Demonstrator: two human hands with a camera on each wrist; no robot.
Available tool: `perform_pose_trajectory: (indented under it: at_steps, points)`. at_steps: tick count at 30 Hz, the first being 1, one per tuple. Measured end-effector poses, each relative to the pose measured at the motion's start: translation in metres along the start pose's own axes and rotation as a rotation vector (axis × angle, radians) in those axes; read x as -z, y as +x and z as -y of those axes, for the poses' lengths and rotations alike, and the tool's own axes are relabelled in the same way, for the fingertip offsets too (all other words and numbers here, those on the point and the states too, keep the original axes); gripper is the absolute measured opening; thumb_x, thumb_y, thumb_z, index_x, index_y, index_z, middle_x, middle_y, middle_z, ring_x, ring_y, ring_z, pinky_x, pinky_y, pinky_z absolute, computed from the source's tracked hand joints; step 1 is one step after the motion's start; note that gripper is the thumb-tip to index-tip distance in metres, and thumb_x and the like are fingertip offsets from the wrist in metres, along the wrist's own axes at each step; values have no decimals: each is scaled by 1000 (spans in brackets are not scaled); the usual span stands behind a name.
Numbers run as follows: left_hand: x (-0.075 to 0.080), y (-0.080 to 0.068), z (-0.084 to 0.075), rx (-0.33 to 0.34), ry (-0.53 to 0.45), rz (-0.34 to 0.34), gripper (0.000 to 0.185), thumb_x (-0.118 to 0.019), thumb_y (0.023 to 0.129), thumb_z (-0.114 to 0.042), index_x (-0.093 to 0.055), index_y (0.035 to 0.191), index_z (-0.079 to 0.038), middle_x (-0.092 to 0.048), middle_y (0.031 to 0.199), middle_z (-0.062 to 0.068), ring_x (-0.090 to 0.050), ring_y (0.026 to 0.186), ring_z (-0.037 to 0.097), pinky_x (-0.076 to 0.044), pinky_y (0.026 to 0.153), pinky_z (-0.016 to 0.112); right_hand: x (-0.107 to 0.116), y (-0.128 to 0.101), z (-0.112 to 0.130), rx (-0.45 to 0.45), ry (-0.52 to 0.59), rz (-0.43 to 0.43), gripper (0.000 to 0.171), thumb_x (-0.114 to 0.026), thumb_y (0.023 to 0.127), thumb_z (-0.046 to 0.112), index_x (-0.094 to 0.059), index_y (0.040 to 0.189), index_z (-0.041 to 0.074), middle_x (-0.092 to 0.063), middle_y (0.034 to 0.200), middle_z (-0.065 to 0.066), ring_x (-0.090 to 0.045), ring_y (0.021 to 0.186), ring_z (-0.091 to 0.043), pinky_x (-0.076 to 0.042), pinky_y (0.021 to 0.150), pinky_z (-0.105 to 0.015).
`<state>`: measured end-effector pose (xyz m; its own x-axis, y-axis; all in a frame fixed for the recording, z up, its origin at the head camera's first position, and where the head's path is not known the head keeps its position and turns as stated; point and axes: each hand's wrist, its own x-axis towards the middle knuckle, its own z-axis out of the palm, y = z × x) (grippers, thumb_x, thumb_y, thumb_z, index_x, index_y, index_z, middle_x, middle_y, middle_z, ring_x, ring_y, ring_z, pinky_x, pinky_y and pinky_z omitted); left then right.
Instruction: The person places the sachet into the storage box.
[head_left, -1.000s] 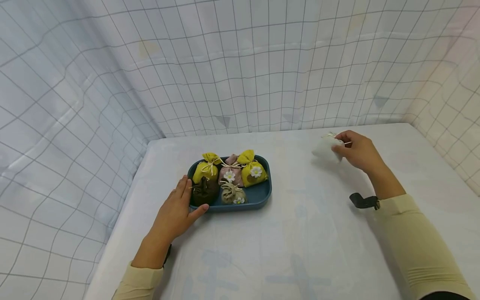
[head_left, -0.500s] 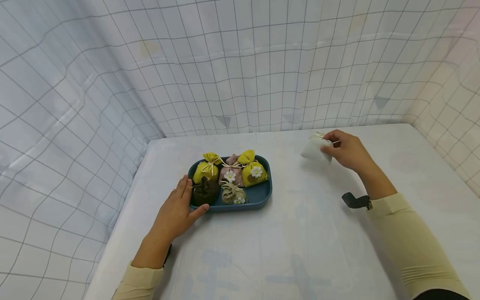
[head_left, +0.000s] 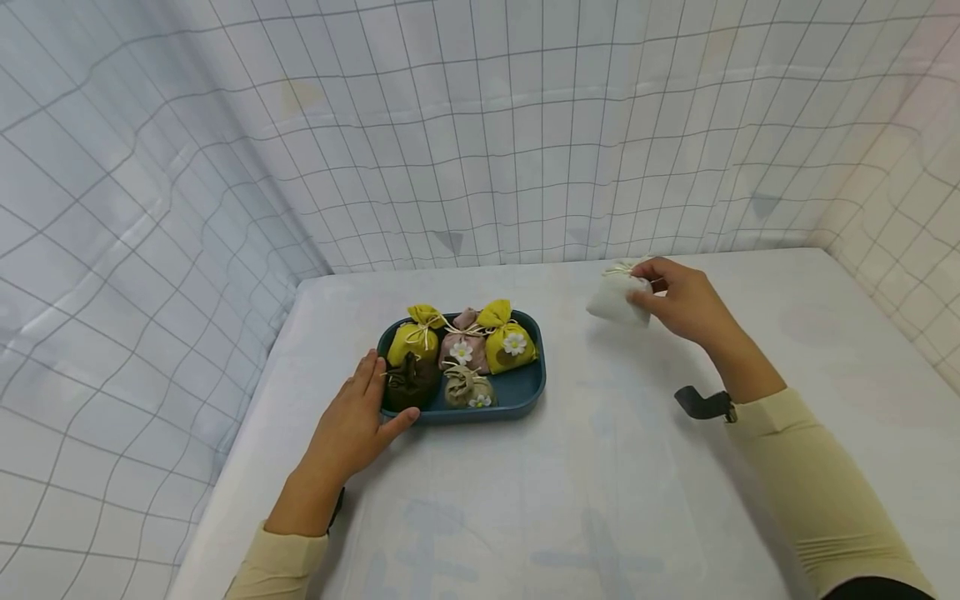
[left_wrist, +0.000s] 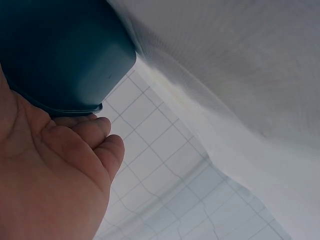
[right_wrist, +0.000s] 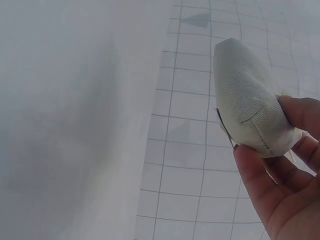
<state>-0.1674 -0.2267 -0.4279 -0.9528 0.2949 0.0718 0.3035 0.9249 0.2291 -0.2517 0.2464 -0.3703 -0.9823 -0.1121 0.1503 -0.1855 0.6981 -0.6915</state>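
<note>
In the head view, a small white drawstring pouch [head_left: 615,302] hangs above the right half of the table. My right hand [head_left: 686,304] pinches it near its tied neck between thumb and fingers; the right wrist view shows the pale woven cloth of the pouch [right_wrist: 245,90] at the fingertips. On the left, a blue oval tray [head_left: 521,390] bears yellow pouches [head_left: 508,354], a pink pouch [head_left: 450,350], a dark brown pouch [head_left: 412,385] and a beige pouch [head_left: 467,387]. My left hand [head_left: 348,425] rests against the tray's left end, fingers extended, thumb along the front wall.
A white cloth covers the table [head_left: 540,500]. White grid-patterned curtains [head_left: 525,150] stand behind the table and along both sides. Inside the tray, bare floor shows at the front right corner.
My right hand has carried the white pouch leftward, nearer the tray. My left hand and the tray have stayed put.
</note>
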Motion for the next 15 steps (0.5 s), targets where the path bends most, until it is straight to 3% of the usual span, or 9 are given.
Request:
perform_pose_trajectory:
  at_steps: [15]
  points:
    - [-1,-1,0,-2,9,-9,100,-55,94,-62,-20,153,10,-13,162,25,-24,144,45,-28,112,58,-10,6,22,116,2,57,28,-68,95,18,-63,120,7,-67,113,-11,-62,103,-28,-52,72,-39]
